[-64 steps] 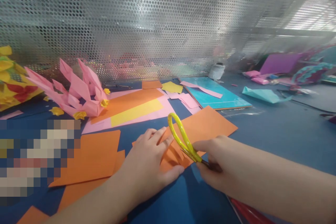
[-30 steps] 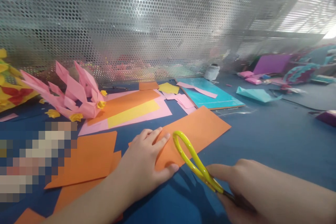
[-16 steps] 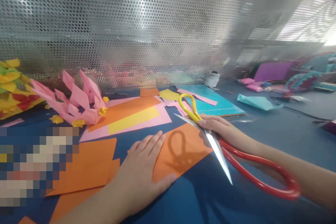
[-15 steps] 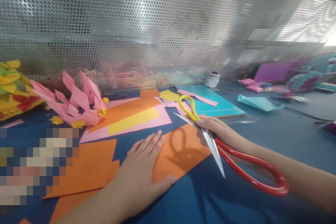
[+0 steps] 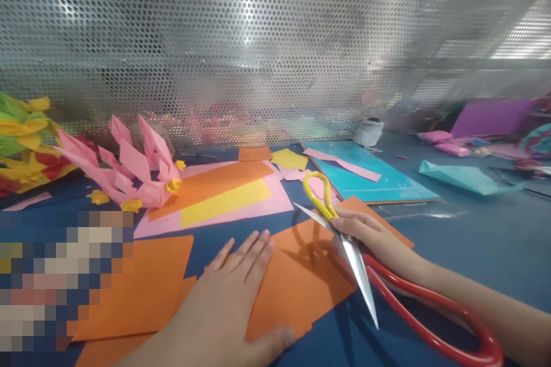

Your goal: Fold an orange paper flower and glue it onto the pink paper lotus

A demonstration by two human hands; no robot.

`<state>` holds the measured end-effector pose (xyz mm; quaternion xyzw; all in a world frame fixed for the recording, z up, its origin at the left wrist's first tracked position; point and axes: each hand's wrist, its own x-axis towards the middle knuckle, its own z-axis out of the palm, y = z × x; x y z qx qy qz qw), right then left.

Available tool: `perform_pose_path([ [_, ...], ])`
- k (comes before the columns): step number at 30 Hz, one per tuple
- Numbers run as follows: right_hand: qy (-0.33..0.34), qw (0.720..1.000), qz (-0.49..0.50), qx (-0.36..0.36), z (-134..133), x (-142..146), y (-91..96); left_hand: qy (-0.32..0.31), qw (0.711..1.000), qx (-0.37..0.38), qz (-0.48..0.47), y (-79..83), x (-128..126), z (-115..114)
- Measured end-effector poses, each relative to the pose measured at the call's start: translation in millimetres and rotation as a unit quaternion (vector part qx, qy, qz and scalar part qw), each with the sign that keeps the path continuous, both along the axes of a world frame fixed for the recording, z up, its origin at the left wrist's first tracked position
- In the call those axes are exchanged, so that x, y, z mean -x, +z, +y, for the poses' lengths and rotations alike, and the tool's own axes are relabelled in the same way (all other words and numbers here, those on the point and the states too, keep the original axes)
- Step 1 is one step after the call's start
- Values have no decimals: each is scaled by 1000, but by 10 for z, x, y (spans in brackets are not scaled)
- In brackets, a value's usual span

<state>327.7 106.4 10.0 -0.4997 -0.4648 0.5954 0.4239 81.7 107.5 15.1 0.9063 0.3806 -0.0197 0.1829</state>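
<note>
My left hand (image 5: 235, 292) lies flat on a sheet of orange paper (image 5: 310, 258), fingers stretched out and thumb apart. Over the right part of that sheet, my right hand (image 5: 374, 235) grips a pair of scissors (image 5: 355, 252) near the pivot. One scissor handle is yellow and points away; the other is red and lies along my right forearm. The blades are spread apart, one tip pointing left and the other toward me. Beneath my right hand, part of the orange sheet is hidden. More orange sheets (image 5: 142, 281) lie left of my left hand.
Pink origami (image 5: 138, 166) stands at the left beside yellow paper flowers (image 5: 26, 126). Behind my hands lie a pink sheet (image 5: 241, 212), a yellow strip (image 5: 224, 200) and a blue pad (image 5: 370, 175). A perforated metal panel (image 5: 241, 40) rises behind. Folded teal paper (image 5: 465, 178) rests at right.
My view has turned slightly right, shifting the background left to right in the picture. The scissors sit slightly lower and nearer in view, still in my right hand. My left hand stays flat on the paper.
</note>
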Motion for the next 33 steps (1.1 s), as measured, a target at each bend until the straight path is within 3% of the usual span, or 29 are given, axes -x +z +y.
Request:
perform_pose_path([
  [5,4,1000,4,1,-16,-17,16,-4,999,-48,-8,98,18,-30],
  [10,13,1000,8,3,-15,-22,9,-92,993,-77,11,199,-35,-51],
  [13,15,1000,4,3,-12,-31,-7,-125,991,-35,32,117,-12,18],
  [17,20,1000,-2,5,-14,-43,-22,-149,984,-83,-61,-140,123,122],
  [20,29,1000,-7,5,-17,-48,-20,-153,982,-90,-66,-260,190,140],
  [23,33,999,-15,5,-19,-42,-4,-155,984,-76,-54,-275,193,138],
  [30,28,999,-25,1,-27,-15,35,-139,988,-63,-27,-95,164,81],
  [33,25,999,-26,2,-25,-12,37,-78,993,-86,-38,-6,144,-10],
])
